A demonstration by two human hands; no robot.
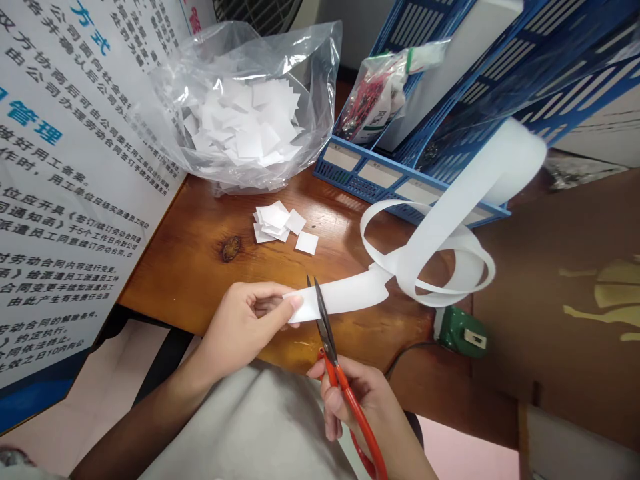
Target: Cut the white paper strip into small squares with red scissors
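Observation:
Between the thumb and fingers of my left hand (255,320) is the end of a long white strip (350,293). My right hand (365,393) grips scissors (327,333) by their red handles. The dark blades are parted slightly around the strip, just right of my left thumb. From there the strip runs rightward and curls into loose loops over the table. Beyond my left hand lies a small pile of cut white squares (274,217), with one square (307,243) a little apart.
A clear plastic bag (320,87) full of white squares stands at the back. Right of it is a blue file rack (360,177) holding a bag of red parts (373,100). A green tape measure (463,331) sits on the wooden table (185,267); a printed board (65,220) stands left.

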